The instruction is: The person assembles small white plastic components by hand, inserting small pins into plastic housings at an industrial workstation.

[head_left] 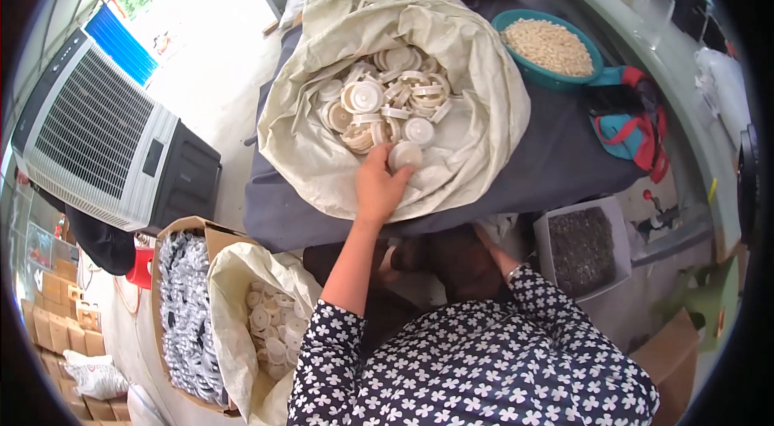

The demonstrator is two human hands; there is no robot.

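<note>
A pale woven sack (pixel 484 120) stands with its mouth rolled wide on the table, holding a heap of white and cream round plastic parts (pixel 395 87). At the near edge of that heap, my left hand (pixel 380 184) reaches in, thumb and fingers closed on one white plastic disc (pixel 405 154). Several similar discs lie just beyond the fingertips. My right forearm (pixel 504 259) reaches low beneath the near table edge, beside my knees. The right hand's fingers are hidden there.
A teal basin (pixel 592 75) of small cream pieces stands on the dark tablecloth (pixel 556 160), near a blue-red bag (pixel 625 140). Below are a white bin (pixel 621 245) of dark bits, a carton (pixel 214 245) of grey parts and a second sack (pixel 230 329). An air cooler (pixel 97 132) stands left.
</note>
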